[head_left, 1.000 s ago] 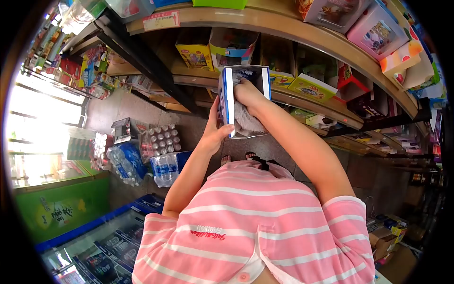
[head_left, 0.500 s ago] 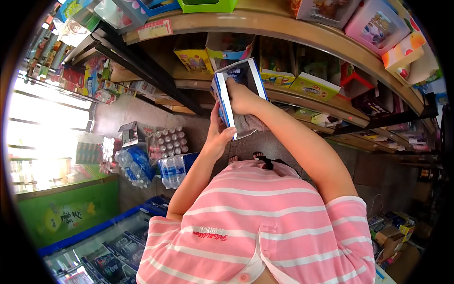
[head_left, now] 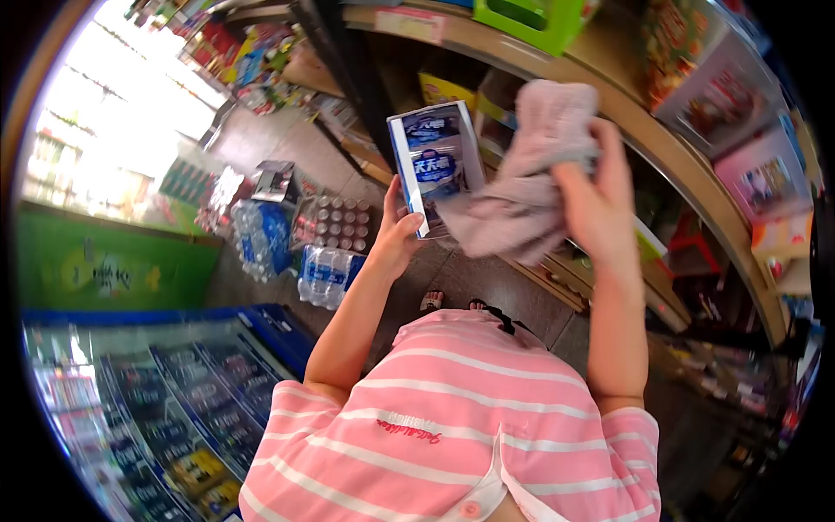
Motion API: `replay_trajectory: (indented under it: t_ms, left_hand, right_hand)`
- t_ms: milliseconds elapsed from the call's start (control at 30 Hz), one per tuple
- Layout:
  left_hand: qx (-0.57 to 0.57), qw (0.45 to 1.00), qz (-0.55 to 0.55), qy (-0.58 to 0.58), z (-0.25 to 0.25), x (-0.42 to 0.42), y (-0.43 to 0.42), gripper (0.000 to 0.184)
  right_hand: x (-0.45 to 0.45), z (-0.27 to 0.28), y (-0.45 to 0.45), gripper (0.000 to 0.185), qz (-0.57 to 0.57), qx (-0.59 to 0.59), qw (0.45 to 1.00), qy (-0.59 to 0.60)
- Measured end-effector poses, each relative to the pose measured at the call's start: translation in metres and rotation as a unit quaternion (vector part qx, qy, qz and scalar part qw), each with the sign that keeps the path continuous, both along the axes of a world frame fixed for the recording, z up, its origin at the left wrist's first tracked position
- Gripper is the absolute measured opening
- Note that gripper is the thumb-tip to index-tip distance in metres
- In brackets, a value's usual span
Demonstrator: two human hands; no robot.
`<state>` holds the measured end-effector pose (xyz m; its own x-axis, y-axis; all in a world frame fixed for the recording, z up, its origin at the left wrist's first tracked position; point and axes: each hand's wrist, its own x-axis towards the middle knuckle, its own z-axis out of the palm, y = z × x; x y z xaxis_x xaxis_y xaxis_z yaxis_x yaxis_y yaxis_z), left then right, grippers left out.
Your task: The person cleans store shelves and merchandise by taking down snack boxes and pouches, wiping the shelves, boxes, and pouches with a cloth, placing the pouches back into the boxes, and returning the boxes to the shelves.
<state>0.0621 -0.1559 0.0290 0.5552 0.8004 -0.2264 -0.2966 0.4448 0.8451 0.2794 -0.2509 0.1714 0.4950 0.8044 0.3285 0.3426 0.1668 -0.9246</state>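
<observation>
My left hand point(head_left: 397, 235) grips the lower left edge of an open box point(head_left: 402, 165) with white and blue sides, held tilted in front of the shelves. Inside the box lie blue packets point(head_left: 435, 167) with white lettering. To the right of it, my right hand point(head_left: 600, 196) is closed around a crumpled greyish-pink cloth point(head_left: 522, 187), which is slightly blurred. The cloth's lower end hangs near the box's right side.
Curved wooden shelves point(head_left: 670, 130) with boxed goods run across the top and right. Bottle packs point(head_left: 326, 276) and a pack of cans point(head_left: 335, 224) stand on the floor at left. A glass-topped case point(head_left: 174, 391) is at lower left, beside a green counter point(head_left: 113, 270).
My right hand has come out of the box with the cloth and moved right, so the blue packets inside now show. The view has turned, and the shelves appear shifted to the right.
</observation>
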Motion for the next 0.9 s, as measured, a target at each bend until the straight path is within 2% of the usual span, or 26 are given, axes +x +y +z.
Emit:
replay_trajectory:
  t_ms: [33,100,167,233,367,433,467,500,533,567,600,633,700,733,767,800,833,867,900]
  left_hand:
    - [-0.008,1.000,-0.001,-0.007,0.002,-0.006,-0.002,0.097]
    - [-0.020,0.998,0.010,-0.066,0.004,-0.016,-0.005,0.096]
    - [-0.003,0.997,0.042,-0.058,0.014,-0.023,-0.013,0.091]
    - [0.009,0.993,0.047,-0.106,0.021,-0.029,-0.021,0.091]
    - [0.048,0.979,0.076,-0.181,0.031,-0.039,-0.039,0.087]
    - [0.087,0.980,0.129,-0.126,0.034,-0.043,-0.046,0.090]
    - [0.147,0.974,0.166,-0.053,0.030,-0.042,-0.053,0.098]
    - [0.142,0.974,0.174,0.040,0.033,-0.046,-0.059,0.104]
    - [0.176,0.959,0.217,0.051,0.035,-0.045,-0.066,0.106]
    - [0.137,0.961,0.234,0.047,0.042,-0.040,-0.069,0.106]
    - [0.093,0.966,0.227,0.082,0.049,-0.045,-0.076,0.106]
    - [0.143,0.946,0.256,0.137,0.040,-0.047,-0.079,0.105]
    - [0.205,0.876,0.345,0.270,0.010,-0.043,-0.092,0.110]
    - [0.235,0.850,0.327,0.340,-0.002,-0.048,-0.096,0.108]
    - [0.251,0.834,0.337,0.358,-0.016,-0.048,-0.098,0.107]
    - [0.242,0.804,0.357,0.410,-0.053,-0.055,-0.096,0.107]
    - [0.210,0.806,0.362,0.418,-0.054,-0.059,-0.103,0.107]
    - [0.216,0.792,0.365,0.438,-0.038,-0.059,-0.112,0.108]
    - [0.257,0.780,0.374,0.432,-0.063,-0.070,-0.106,0.108]
  right_hand:
    - [0.003,0.009,-0.010,0.034,0.033,0.015,0.996,0.084]
    - [0.017,0.009,-0.020,0.036,0.053,0.048,0.989,0.130]
    - [0.020,0.008,-0.023,0.035,0.054,0.064,0.973,0.213]
    - [0.025,-0.001,-0.016,0.034,0.105,0.069,0.959,0.255]
    - [0.014,-0.017,0.008,0.038,0.171,0.045,0.959,0.219]
    - [-0.007,-0.014,0.023,0.044,0.187,0.055,0.958,0.209]
    - [-0.010,-0.014,0.030,0.051,0.221,0.051,0.950,0.213]
    - [-0.018,-0.015,0.038,0.058,0.256,0.045,0.940,0.220]
    - [-0.030,-0.007,0.045,0.056,0.325,0.024,0.934,0.149]
    - [-0.034,0.004,0.058,0.055,0.381,0.008,0.922,0.075]
    - [-0.051,0.007,0.071,0.055,0.425,-0.069,0.902,-0.041]
    - [-0.067,0.009,0.079,0.055,0.449,-0.144,0.866,-0.164]
    - [-0.104,-0.065,0.101,0.046,0.517,-0.060,0.841,-0.144]
    - [-0.120,-0.107,0.120,0.042,0.539,-0.014,0.823,-0.177]
    - [-0.132,-0.135,0.134,0.039,0.557,0.036,0.803,-0.209]
    - [-0.144,-0.148,0.134,0.038,0.563,0.035,0.806,-0.180]
    - [-0.158,-0.156,0.135,0.037,0.568,0.032,0.808,-0.152]
    - [-0.167,-0.155,0.133,0.035,0.581,0.092,0.791,-0.169]
    - [-0.175,-0.151,0.129,0.033,0.590,0.151,0.771,-0.185]
